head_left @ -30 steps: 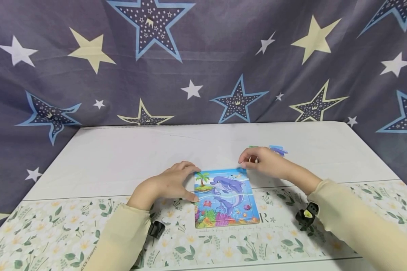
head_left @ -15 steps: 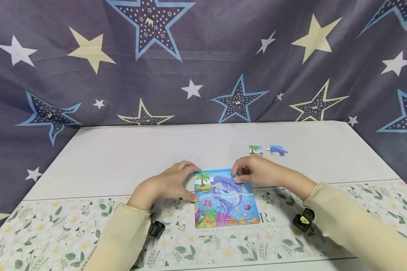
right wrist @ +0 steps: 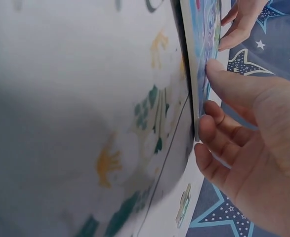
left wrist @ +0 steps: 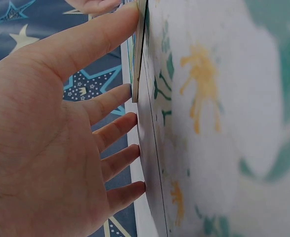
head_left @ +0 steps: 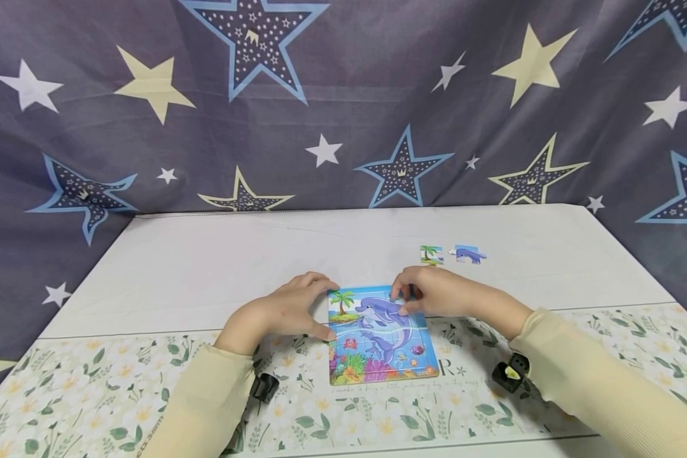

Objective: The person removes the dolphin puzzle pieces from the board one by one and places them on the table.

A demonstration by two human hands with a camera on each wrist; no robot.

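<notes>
A square dolphin jigsaw board (head_left: 372,343) lies on the table in front of me. My left hand (head_left: 289,308) rests at its left side, thumb on the edge and index finger at the far left corner, fingers fairly straight. Over the board's far right corner, my right hand (head_left: 432,289) has curled fingers. Its thumb and index finger appear to pinch a puzzle piece down against the board; the fingers mostly hide that piece. Beyond this hand lie two loose pieces: a palm tree piece (head_left: 432,254) and a dolphin piece (head_left: 468,254).
A white table (head_left: 252,254) carries a floral mat strip (head_left: 149,381) along its near part. Behind it hangs a dark curtain (head_left: 298,127) printed with stars. Black wrist cameras (head_left: 509,375) sit under both wrists.
My right hand has moved left and nearer, from just beyond the board's far right corner onto it, uncovering the two loose pieces. The left hand and board have stayed still.
</notes>
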